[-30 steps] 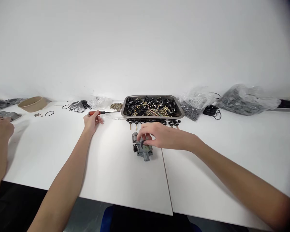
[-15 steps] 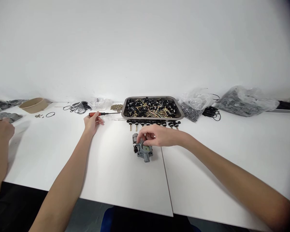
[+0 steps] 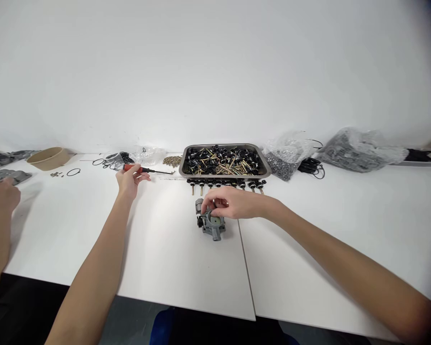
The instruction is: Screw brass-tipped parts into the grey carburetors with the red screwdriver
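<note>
My left hand [image 3: 128,182] is closed on a screwdriver [image 3: 132,167] with a red and black handle. Its dark shaft points right, and a tiny bit at its tip is too small to name. The tip is just in front of a pile of small brass screws [image 3: 172,161]. My right hand [image 3: 227,202] grips the top of a grey cast-metal carburetor [image 3: 214,232], which rests on the white table. A pale greenish disc shows inside its round opening, and a black fitting sticks out on its left. My fingers hide part of its far side.
Behind the carburetor stands a metal tray [image 3: 181,172] of black and brass parts, with a row of similar parts [image 3: 201,186] before it. Plastic bags [image 3: 362,151] and black rings [image 3: 311,166] lie right. Leftward are a tan bowl [image 3: 47,160] and a co-worker's hand [image 3: 2,194].
The screwdriver's tip has come away from the tray's edge, leftward and toward me, and its shaft now slopes down more. My right hand stays on the carburetor.
</note>
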Demonstrator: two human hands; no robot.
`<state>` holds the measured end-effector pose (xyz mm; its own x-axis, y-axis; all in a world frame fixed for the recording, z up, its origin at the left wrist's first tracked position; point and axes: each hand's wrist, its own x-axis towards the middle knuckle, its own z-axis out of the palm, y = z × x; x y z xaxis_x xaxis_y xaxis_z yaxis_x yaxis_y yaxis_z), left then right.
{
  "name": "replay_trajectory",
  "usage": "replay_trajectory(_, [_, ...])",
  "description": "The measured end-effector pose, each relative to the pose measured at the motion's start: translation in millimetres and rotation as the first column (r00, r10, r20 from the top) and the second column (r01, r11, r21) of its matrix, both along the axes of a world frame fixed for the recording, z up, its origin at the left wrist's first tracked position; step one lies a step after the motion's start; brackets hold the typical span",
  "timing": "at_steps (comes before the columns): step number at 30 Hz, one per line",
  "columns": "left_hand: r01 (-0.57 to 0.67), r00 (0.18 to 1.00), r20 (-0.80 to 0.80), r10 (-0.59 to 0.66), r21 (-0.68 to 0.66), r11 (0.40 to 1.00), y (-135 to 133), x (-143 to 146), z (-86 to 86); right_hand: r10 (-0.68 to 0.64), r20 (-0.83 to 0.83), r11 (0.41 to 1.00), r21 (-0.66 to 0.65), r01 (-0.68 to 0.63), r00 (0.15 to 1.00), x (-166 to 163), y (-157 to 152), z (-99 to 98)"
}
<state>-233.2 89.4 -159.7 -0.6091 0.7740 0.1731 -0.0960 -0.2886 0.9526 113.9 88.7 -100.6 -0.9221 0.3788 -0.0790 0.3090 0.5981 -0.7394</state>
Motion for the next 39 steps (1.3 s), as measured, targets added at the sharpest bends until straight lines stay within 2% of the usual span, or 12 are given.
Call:
replay_trajectory(11, [0.04, 0.999, -0.018, -0.038, 0.116, 0.992, -7.2, 15.4, 23.3, 0.002, 0.01, 1.0, -0.023, -0.002, 1.0, -0.3, 1.8, -2.2])
replay_trajectory(16, [0.048, 0.999, -0.009, -0.048, 0.156, 0.987, -13.6, 23.4, 36.3, 0.03, -0.079, 0.995, -0.091, -0.037, 0.996, 2.4, 6.5, -0.5])
replay_trajectory(19, [0.087, 0.996, 0.01, -0.09, 0.176, 0.981, -18.4, 30.8, 46.0, -0.123, -0.156, 0.983, -0.156, 0.099, 0.98, 0.4, 8.9, -3.7])
replay_trajectory(22, [0.156, 0.987, 0.02, -0.162, 0.177, 0.972, -22.9, 43.0, 53.9, -0.344, -0.253, 0.939, -0.12, 0.323, 0.904, -5.0, 12.4, -15.0])
replay_trajectory(24, [0.198, 0.98, -0.001, -0.2, 0.155, 0.968, -25.1, 53.3, 57.0, -0.413, -0.305, 0.911, -0.121, 0.395, 0.858, -8.7, 15.3, -24.6])
replay_trajectory(31, [0.333, 0.941, -0.093, -0.326, 0.061, 0.941, -27.4, 83.8, 55.0, -0.46, -0.352, 0.888, -0.179, 0.424, 0.815, -15.2, 21.3, -47.3])
replay_trajectory(39, [0.395, 0.914, -0.111, -0.389, 0.032, 0.918, -27.1, 92.1, 49.3, -0.451, -0.387, 0.892, -0.152, 0.426, 0.805, -19.8, 25.7, -57.7])
